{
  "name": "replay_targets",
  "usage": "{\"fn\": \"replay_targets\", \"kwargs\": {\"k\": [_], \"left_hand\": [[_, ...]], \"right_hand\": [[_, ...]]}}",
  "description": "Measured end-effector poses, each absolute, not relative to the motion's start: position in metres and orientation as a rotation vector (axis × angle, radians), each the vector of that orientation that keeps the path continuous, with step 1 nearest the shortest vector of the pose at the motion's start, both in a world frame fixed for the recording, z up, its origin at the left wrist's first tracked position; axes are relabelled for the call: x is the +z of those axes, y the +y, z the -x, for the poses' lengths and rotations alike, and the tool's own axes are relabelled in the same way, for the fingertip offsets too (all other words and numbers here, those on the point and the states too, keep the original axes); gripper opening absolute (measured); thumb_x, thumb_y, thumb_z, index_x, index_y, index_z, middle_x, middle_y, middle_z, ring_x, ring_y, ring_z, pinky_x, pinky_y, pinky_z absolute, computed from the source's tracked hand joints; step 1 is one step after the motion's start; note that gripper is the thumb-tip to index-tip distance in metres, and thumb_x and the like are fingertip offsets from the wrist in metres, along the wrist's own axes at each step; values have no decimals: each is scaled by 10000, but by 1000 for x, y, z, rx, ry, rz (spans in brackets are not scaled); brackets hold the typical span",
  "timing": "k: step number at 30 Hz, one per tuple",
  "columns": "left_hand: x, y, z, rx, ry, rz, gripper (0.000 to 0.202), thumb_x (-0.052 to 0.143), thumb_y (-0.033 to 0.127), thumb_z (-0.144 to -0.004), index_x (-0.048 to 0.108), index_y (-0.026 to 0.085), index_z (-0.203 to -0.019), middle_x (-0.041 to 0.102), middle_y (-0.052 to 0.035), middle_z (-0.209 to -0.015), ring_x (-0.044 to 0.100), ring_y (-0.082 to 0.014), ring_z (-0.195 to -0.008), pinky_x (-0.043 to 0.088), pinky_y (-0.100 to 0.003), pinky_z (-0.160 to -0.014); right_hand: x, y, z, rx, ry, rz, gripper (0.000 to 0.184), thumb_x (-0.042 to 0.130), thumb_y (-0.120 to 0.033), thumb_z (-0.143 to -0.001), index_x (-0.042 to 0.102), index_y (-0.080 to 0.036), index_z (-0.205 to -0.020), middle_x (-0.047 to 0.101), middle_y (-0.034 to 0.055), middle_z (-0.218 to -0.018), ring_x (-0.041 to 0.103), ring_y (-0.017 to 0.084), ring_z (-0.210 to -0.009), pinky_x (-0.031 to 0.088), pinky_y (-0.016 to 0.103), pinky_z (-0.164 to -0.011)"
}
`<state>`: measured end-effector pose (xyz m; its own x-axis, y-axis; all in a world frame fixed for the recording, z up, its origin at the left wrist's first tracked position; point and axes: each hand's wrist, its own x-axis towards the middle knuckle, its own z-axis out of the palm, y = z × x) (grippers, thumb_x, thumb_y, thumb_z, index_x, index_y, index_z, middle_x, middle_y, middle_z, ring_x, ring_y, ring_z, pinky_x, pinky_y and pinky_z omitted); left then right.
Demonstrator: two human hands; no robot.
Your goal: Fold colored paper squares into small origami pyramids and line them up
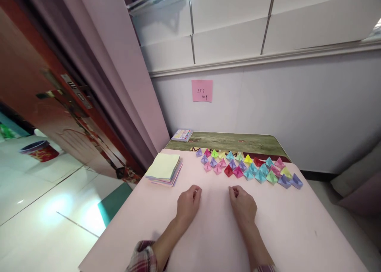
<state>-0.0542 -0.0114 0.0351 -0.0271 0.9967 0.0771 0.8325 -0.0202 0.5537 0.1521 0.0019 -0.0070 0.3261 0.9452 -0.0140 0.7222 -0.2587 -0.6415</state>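
Observation:
My left hand (pixel 189 204) rests on the pink tabletop (pixel 214 240) with its fingers curled in, and nothing shows in it. To its upper left lies a stack of square coloured paper (pixel 163 167), pale yellow on top. My right hand (pixel 244 204) is likewise curled closed with nothing visible in it, a short gap away from the left. Beyond it, folded paper boats (pixel 260 175) stand in several rows, in blue, purple, pink, red, yellow and green. Neither hand touches the boats or the stack.
A small printed packet (pixel 182 135) lies at the table's far left corner, on a green wood-patterned strip (pixel 235 139). On the wall is a pink note (pixel 202 90) with handwriting. A red bucket (pixel 40 151) stands on the floor by the open door (pixel 59 101).

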Motion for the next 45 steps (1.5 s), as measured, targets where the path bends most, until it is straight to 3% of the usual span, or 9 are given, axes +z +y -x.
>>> {"fn": "replay_targets", "kwargs": {"k": [6, 14, 19, 22, 25, 32, 37, 41, 45], "left_hand": [[33, -101, 75, 722, 1717, -2212, 208, 507, 260, -868, 608, 224, -1046, 623, -90, -1133, 560, -229, -1095, 466, -386, -933], [0, -169, 77, 499, 1546, -2530, 466, 595, 307, -832, 529, 241, -1288, 477, -108, -1425, 430, -289, -1313, 388, -480, -1087], [-20, -175, 76, 468, 1523, -2757, 448, 471, 307, -915, 488, 194, -1348, 460, -115, -1447, 410, -286, -1340, 377, -486, -1094], [-20, -173, 75, 443, 1552, -2793, 470, 455, 310, -922, 461, 191, -1377, 440, -109, -1465, 396, -277, -1352, 369, -476, -1095], [-15, -174, 73, 387, 1574, -2803, 574, 463, 335, -919, 326, 231, -1466, 363, -86, -1516, 349, -275, -1381, 331, -485, -1106], [-7, -175, 71, 277, 1551, -2838, 710, 477, 384, -906, 144, 251, -1519, 239, -73, -1563, 264, -289, -1418, 229, -497, -1132], [-25, -171, 76, 269, 1529, -2877, 772, 529, 453, -862, 179, 234, -1514, 314, -98, -1533, 319, -305, -1388, 262, -492, -1100], [-42, -163, 85, 518, 1466, -2961, 681, 479, 590, -860, 392, 219, -1424, 531, -127, -1384, 465, -269, -1280, 360, -420, -1030], [-15, -130, 106, 816, 1689, -2675, 439, 503, 379, -892, 515, 209, -1296, 534, -136, -1357, 479, -265, -1246, 387, -417, -1004]], "right_hand": [[-16, -4, -156, 516, -1356, 1891, 337, 449, -437, -866, 686, -216, -775, 679, 53, -678, 595, 200, -637, 337, 265, -564], [-18, -39, -176, 604, -1588, 1542, 294, 480, -347, -832, 683, -167, -945, 699, 45, -819, 637, 161, -709, 470, 238, -667], [-23, -79, -172, 572, -1789, 1418, 195, 518, -275, -805, 693, -198, -841, 669, 52, -857, 605, 160, -684, 490, 272, -684], [-25, -90, -168, 389, -2011, 1347, 303, 487, -290, -859, 666, -178, -1077, 648, 119, -1110, 595, 230, -1003, 460, 361, -903], [-26, -89, -166, 197, -2259, 1390, 555, 492, -436, -888, 476, -183, -1382, 498, 138, -1394, 404, 301, -1301, 274, 491, -1093], [-35, -82, -166, 103, -2475, 1519, 748, 333, -670, -897, 233, -259, -1515, 281, 100, -1553, 202, 327, -1427, 91, 580, -1124], [-39, -84, -166, 40, -2478, 1458, 744, 355, -654, -901, 195, -275, -1521, 291, 90, -1550, 218, 324, -1422, 111, 586, -1120], [-44, -84, -166, -50, -2462, 1407, 726, 386, -621, -908, 190, -284, -1521, 309, 68, -1544, 246, 318, -1414, 140, 581, -1116], [-50, -84, -166, -113, -2460, 1366, 714, 434, -599, -901, 238, -284, -1511, 357, 59, -1521, 301, 320, -1391, 180, 559, -1114]]}}
